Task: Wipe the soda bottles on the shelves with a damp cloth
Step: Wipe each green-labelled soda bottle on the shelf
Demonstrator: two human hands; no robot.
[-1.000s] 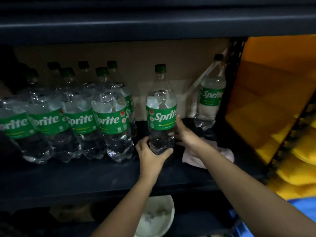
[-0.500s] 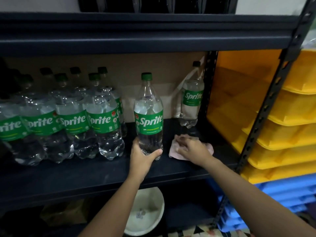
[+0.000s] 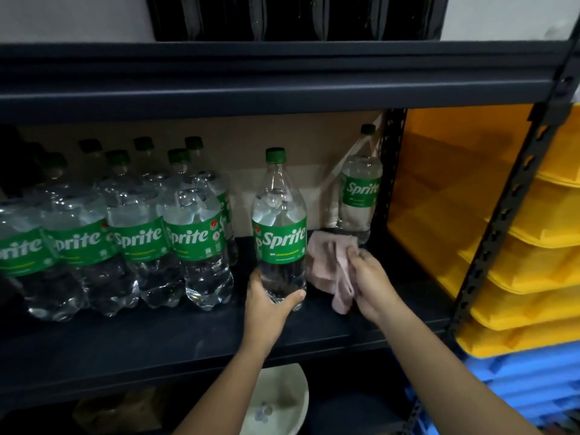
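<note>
On the shelf (image 3: 157, 337), the left hand (image 3: 266, 309) grips one upright bottle (image 3: 279, 227) at its base, the right hand (image 3: 372, 277) pinches the pink cloth (image 3: 326, 265) just right of it, about eight bottles (image 3: 194, 243) cluster to its left, and one more bottle (image 3: 361, 189) stands far right.

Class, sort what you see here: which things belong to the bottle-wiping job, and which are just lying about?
Part of the job:
held bottle
cloth
left hand
right hand
bottle row
corner bottle

Lying about:
yellow trays
blue crates
white bowl
</note>
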